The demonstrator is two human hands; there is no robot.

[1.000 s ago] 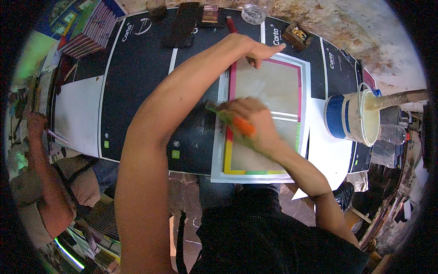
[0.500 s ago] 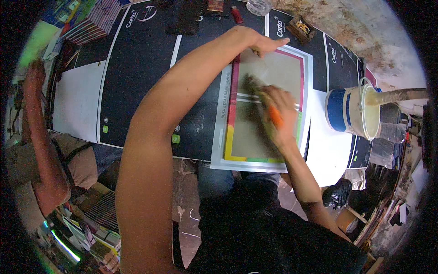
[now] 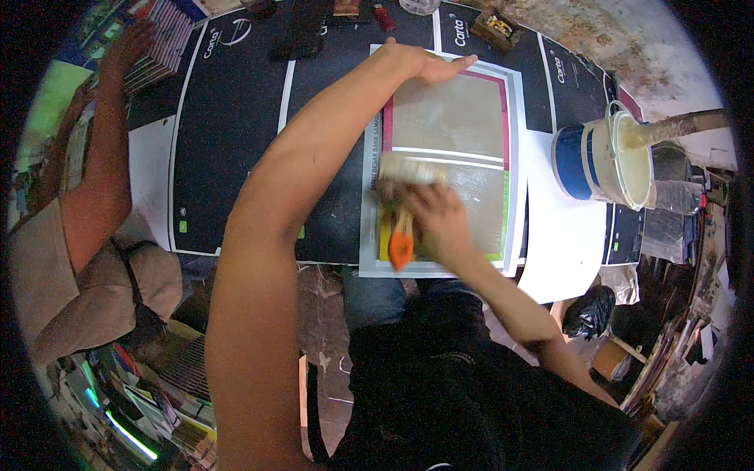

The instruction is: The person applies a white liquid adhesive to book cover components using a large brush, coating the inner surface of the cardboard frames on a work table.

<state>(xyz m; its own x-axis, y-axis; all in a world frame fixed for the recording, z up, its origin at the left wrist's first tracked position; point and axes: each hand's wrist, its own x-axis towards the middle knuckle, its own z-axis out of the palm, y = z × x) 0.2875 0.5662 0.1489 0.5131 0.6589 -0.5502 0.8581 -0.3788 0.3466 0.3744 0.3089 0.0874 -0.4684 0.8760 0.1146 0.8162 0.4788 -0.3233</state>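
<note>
A printed cover sheet (image 3: 514, 212) with coloured borders lies on the table, and two grey boards (image 3: 448, 118) rest on it, split by a narrow white gap. My right hand (image 3: 441, 224) is closed round a wide flat brush (image 3: 401, 242) with an orange handle tip. Its pale bristles, blurred by motion, are over the left part of the sheet, just below the gap. A wet sheen shows on the near board. At the sheet's far edge, my left hand (image 3: 424, 66) rests with fingers stretched out, holding nothing.
Right of the sheet stands a white and blue bucket (image 3: 575, 163) of pale paste, a coated stick (image 3: 683, 125) leaning in it. White paper (image 3: 554, 267) lies beneath. A small box (image 3: 495, 30) and red lighter (image 3: 382, 17) sit at the back. Another person's arm (image 3: 110, 149) reaches toward stacked books (image 3: 165, 43).
My right hand has swept the brush from the boards' middle leftward and nearer to me. My left hand stays at the far edge. The other person's arm has moved toward the stacked books.
</note>
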